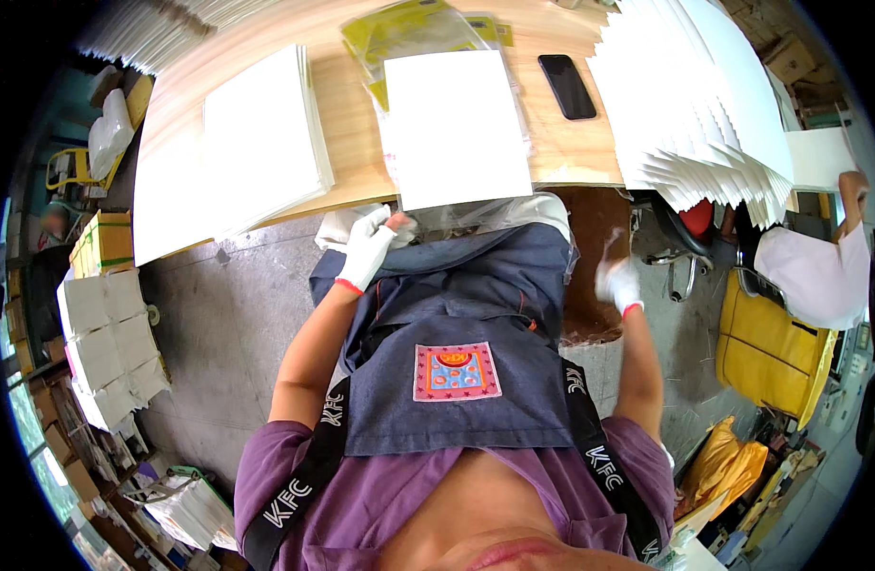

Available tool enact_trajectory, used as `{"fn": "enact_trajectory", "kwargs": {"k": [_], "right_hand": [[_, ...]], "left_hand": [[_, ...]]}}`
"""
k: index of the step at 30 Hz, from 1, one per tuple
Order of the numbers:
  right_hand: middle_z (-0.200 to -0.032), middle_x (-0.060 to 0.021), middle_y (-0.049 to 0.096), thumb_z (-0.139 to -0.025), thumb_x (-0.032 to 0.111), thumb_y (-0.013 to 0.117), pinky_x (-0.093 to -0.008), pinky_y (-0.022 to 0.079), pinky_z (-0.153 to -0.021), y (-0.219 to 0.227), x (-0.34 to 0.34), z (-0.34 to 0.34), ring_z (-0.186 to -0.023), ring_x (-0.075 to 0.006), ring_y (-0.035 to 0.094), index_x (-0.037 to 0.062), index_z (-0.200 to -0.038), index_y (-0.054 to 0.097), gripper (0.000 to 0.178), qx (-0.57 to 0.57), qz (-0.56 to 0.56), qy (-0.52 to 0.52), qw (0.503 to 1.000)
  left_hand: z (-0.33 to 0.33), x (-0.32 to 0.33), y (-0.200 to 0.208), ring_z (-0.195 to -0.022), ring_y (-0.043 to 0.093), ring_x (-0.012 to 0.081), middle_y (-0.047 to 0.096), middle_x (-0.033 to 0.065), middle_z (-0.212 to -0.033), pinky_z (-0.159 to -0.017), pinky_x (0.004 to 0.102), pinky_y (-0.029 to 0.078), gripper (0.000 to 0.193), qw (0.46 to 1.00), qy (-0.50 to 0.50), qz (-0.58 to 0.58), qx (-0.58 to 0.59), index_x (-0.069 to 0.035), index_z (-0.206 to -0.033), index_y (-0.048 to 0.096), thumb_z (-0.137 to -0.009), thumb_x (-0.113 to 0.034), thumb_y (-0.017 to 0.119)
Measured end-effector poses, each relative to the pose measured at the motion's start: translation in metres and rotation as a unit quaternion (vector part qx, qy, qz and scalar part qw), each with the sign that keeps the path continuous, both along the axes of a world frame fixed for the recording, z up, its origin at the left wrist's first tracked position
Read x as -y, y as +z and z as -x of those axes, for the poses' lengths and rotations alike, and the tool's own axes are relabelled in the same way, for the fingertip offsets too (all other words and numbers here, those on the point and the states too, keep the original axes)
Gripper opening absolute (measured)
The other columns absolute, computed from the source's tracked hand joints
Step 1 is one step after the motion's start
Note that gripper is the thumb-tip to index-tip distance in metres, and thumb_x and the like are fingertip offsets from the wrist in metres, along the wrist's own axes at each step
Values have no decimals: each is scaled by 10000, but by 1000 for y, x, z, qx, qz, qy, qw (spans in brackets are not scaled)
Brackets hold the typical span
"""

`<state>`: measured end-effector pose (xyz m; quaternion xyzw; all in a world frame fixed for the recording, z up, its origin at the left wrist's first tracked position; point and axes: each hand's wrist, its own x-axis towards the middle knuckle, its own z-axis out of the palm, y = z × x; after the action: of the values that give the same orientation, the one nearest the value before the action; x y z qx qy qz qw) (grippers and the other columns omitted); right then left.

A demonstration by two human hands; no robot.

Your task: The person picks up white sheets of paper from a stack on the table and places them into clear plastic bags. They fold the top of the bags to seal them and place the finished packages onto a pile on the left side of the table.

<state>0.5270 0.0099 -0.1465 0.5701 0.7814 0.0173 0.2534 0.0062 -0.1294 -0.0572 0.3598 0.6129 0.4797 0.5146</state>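
Note:
My left hand (369, 249), in a white glove with a red cuff and bare fingertips, is at the table's front edge. Its fingers are curled together beside the lower left corner of a white sheet (459, 128); what they grip, if anything, is too small to make out. Under that sheet lie clear plastic bags with yellow-green printing (414, 40), and clear film (471, 217) hangs over the edge above my lap. Out to the right, away from the table, my right hand (618, 284) is smeared by motion. A thin, blurred shape rises from its fingers.
White sheets (266, 143) are stacked on the wooden table (561, 152) at left. A black phone (567, 87) lies right of centre, beside a tall fanned stack of white sheets (685, 95). Wrapped bundles (114, 328) stand at left. A person in white (814, 271) is at far right.

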Motion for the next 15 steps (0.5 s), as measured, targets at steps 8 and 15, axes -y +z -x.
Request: {"fn": "enact_trajectory", "kwargs": {"k": [8,15], "right_hand": [[-813,-134,674,-815,293,637,-442,519,-691,109,10,118,-816,-303,663,81,-1098,571,359,-270,14,4,963],[-1065,-66,575,-805,302,658,-381,451,-799,114,-21,225,-973,-255,559,132,-986,606,253,-432,-90,222,870]], "left_hand": [[-4,-12,-2,-750,628,233,638,69,-931,-589,343,498,158,782,-5,-259,-567,-80,-857,610,-741,-104,714],[-5,-22,10,-761,622,202,649,43,-873,-660,321,496,117,768,-23,-271,-579,-63,-822,628,-752,-103,714]]}}
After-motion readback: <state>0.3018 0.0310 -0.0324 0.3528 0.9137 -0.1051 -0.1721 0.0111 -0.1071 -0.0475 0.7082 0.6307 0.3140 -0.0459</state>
